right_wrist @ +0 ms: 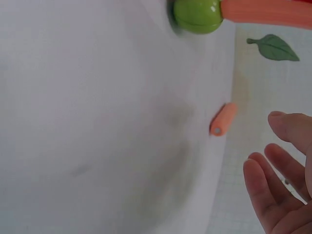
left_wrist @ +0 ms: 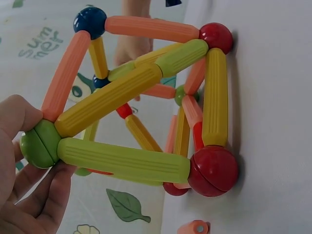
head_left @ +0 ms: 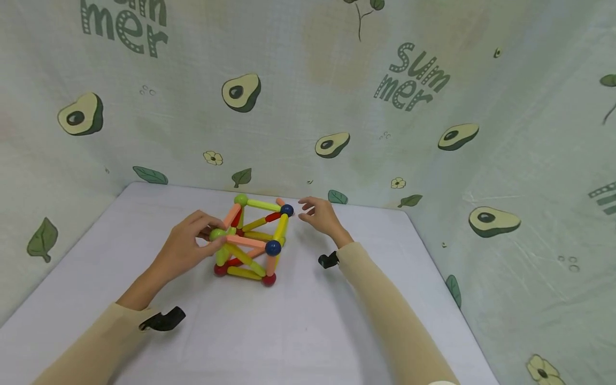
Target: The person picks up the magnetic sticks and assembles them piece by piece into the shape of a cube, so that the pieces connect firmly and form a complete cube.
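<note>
A box-like frame of magnetic rods and balls stands on the table, with a yellow rod [left_wrist: 215,97], a lime rod [left_wrist: 124,160], salmon rods and red, blue and green balls. My left hand [head_left: 185,246] grips the green ball [left_wrist: 40,143] at its upper near-left corner, thumb on one side and fingers beneath. Just right of the far blue ball [head_left: 286,210], my right hand [head_left: 321,218] is raised with loosely bent fingers and touches nothing. A loose salmon rod [right_wrist: 224,119] lies by the table's far edge, apart from the right fingers.
Another salmon piece [left_wrist: 194,227] shows at the bottom of the left wrist view. The white table [head_left: 308,331] meets a hanging cloth [head_left: 289,64] printed with avocados and leaves at the back and sides. Black wrist straps [head_left: 163,320] stick out below the sleeves.
</note>
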Available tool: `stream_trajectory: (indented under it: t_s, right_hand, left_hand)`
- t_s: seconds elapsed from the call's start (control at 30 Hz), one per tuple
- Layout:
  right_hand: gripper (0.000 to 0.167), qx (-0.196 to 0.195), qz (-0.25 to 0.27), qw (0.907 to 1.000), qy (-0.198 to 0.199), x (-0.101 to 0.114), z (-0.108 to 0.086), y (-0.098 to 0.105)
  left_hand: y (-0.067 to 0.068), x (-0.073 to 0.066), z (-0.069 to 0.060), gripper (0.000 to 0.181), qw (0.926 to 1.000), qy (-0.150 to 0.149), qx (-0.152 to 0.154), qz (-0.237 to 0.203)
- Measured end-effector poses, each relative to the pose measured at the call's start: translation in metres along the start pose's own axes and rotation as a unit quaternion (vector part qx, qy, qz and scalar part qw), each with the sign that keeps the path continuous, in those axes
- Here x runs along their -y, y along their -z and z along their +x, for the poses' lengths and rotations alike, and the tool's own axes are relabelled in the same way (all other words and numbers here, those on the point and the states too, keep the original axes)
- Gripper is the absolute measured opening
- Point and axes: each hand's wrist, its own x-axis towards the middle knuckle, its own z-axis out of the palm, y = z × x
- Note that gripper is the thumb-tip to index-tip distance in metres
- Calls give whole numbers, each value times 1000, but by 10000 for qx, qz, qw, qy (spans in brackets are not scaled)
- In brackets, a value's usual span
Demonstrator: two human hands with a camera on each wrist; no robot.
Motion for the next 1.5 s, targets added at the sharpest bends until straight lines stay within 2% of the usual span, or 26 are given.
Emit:
stream_trajectory:
  t_s: [0.23, 0.37, 0.5, 0.63, 0.73, 0.93, 1.13, 1.27, 1.4, 1.5]
  right_hand:
    - [42, 191, -142, 9987, -454, -10, 17, -19]
    - [42, 103, -266, 9965, -786, -15, 22, -26]
    - [41, 12, -130, 9937, -1117, -19, 26, -37]
    - [38, -11, 95, 9917, -1286, -19, 27, -47]
    - [35, -193, 142, 9894, -1433, -19, 29, -53]
    - [27, -350, -253, 9895, -1377, -21, 35, -62]
    - [18, -238, -653, 9879, -1383, -22, 33, -54]
    - [19, 67, -870, 9862, -1405, -26, 29, -44]
    - [22, 333, -929, 9853, -1392, -34, 24, -32]
    - [22, 344, -856, 9885, -1202, -40, 19, -18]
  left_hand:
    - [1, 1, -4, 26, 10000, -33, -57, -36]
    - [0, 0, -3, 25, 9999, -47, 20, -127]
    - [2, 0, -4, 25, 9999, -105, 5, -63]
    - [3, 2, -5, 27, 9998, -189, -62, 43]
    - [2, 5, -4, 28, 9996, -268, -31, 54]
    - [4, 8, -5, 30, 9997, -238, -101, 35]
    - [3, 8, -4, 28, 9997, -218, -103, 19]
    - [2, 8, -4, 28, 9998, -178, -105, 38]
    - [3, 7, -4, 28, 9998, -153, -92, 21]
    - [3, 5, -4, 29, 9999, -140, -80, 44]
